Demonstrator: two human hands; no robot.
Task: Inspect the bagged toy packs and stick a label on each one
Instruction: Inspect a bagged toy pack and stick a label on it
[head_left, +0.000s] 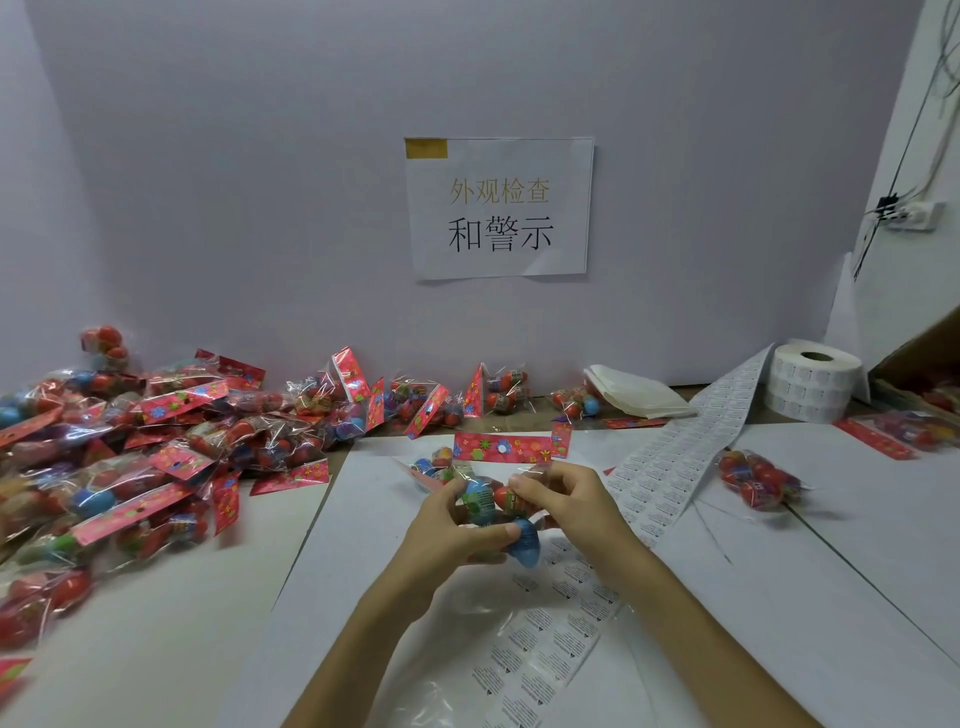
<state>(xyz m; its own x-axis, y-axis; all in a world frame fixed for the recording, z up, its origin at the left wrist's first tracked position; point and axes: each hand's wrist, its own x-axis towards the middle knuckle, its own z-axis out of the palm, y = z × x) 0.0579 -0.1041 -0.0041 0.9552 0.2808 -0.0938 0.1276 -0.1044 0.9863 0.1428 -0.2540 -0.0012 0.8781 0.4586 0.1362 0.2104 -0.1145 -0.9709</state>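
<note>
Both of my hands hold one clear bagged toy pack above the middle of the table. It contains red, green and blue egg-shaped toys and has a red flowered header card at its far end. My left hand grips the pack from the left, thumb across a blue egg. My right hand pinches it from the right. A strip of white labels runs from a label roll down past my right forearm to the near edge.
A big heap of bagged toy packs covers the left side and the back along the wall. One pack lies alone at the right. Folded white backing paper sits behind the strip. A cardboard box stands far right.
</note>
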